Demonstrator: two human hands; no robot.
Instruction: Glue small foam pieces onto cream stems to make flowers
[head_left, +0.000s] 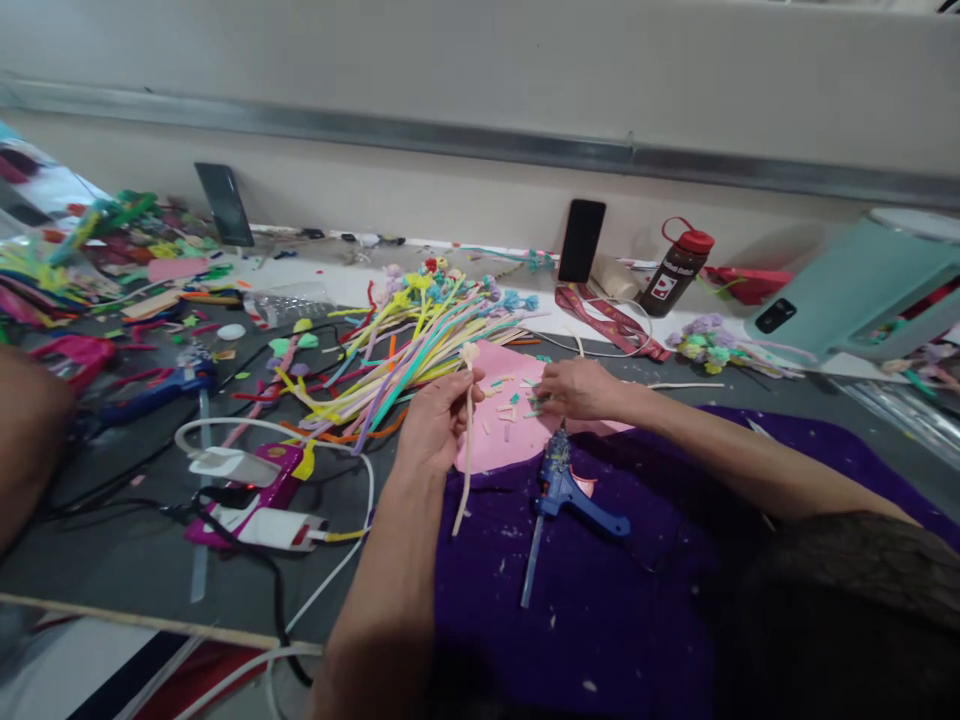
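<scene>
Dark sleeve [870,590] filled the near corner, and beyond it the left hand [439,415] pinched a cream stem [466,465], flower head [470,352] just above the grip, presumably so the bloom stayed uncrushed! Right of that grip, the right hand [571,388] dipped to scraps [514,399] on a pink sheet [484,452]; whether it held one, I couldn't tell. Just below lay the glue gun [556,488], nozzle toward those fingers, seemingly for easy reach.

A slender cream stem [468,455], blossom-topped, leans slightly in the left hand [441,415].
</scene>
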